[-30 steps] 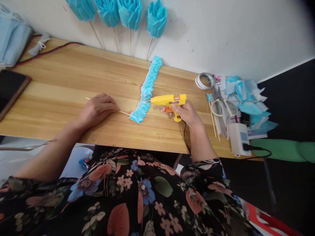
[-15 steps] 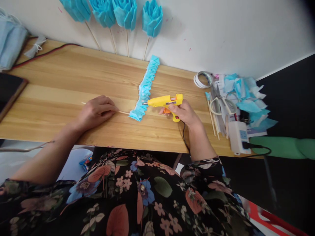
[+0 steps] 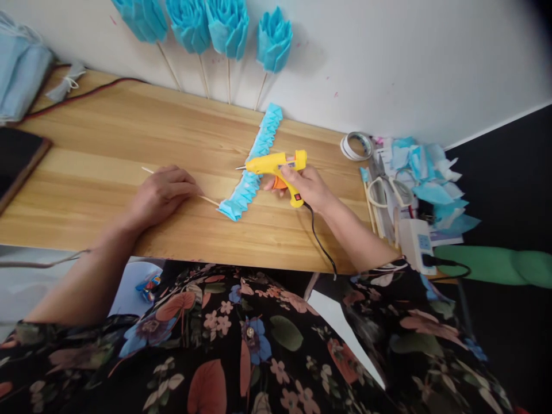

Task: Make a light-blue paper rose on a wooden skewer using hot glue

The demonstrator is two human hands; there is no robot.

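My right hand (image 3: 302,183) grips a yellow hot glue gun (image 3: 271,164), its metal nozzle pointing left over the edge of a folded light-blue strip (image 3: 245,192). The strip, pleated into points along one side, lies slantwise on the wooden table. A thin wooden stick (image 3: 210,200) meets the strip's near end. My left hand (image 3: 166,192) is closed around that stick, whose other end pokes out to the left. Whether the nozzle touches the strip I cannot tell.
Several blue flowers on sticks (image 3: 228,29) lean against the wall. At right are tape rolls (image 3: 356,146), scissors (image 3: 390,190), blue scraps (image 3: 431,167) and a white power adapter (image 3: 416,244). Face masks (image 3: 21,75) and a dark flat object (image 3: 19,158) lie left. The gun's cord (image 3: 318,238) hangs over the front edge.
The glue gun has moved left and slightly up along the strip's edge, away from the near end. My left hand keeps its hold on the stick. The view has shifted slightly.
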